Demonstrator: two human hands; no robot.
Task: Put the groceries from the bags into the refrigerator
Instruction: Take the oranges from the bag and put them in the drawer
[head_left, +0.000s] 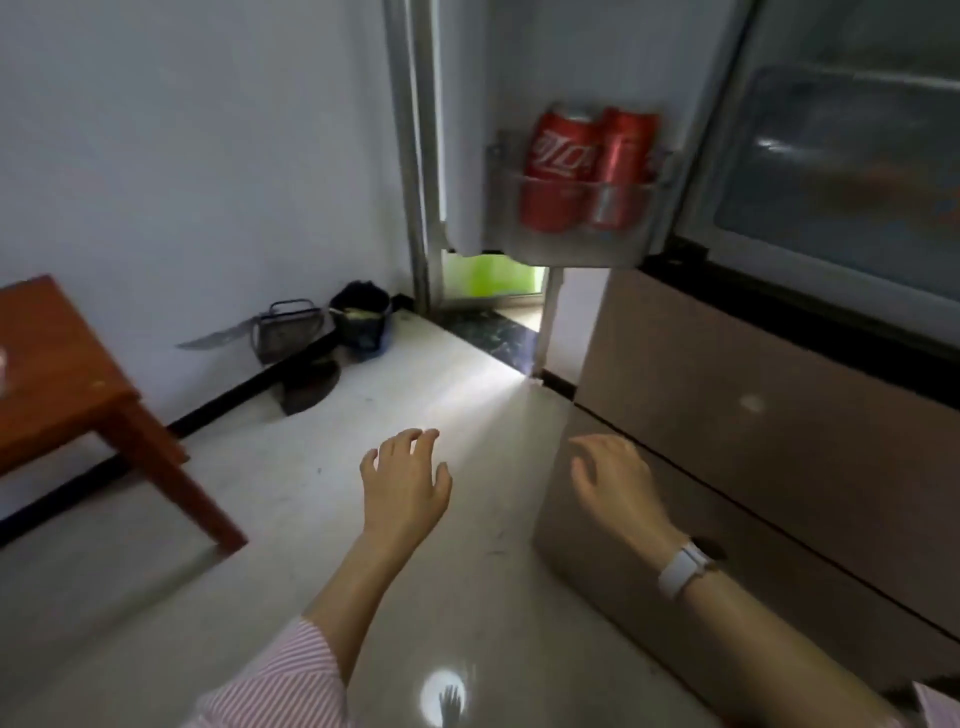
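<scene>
While the refrigerator (779, 395) door (467, 130) hangs open, its door shelf (571, 228) holds two red cola cans (558, 166) side by side, upright. Fridge interior on the right is too blurry to make out. Both hands are empty: left hand (405, 486) hovers over the pale floor (260, 571), fingers loose and spread, right hand (615, 480) relaxed in front of the beige lower drawers (753, 467), white watch (683, 566) on that wrist. One reddish wooden counter (62, 364) sits off left, plus two small dark bins (358, 317) by the wall.
</scene>
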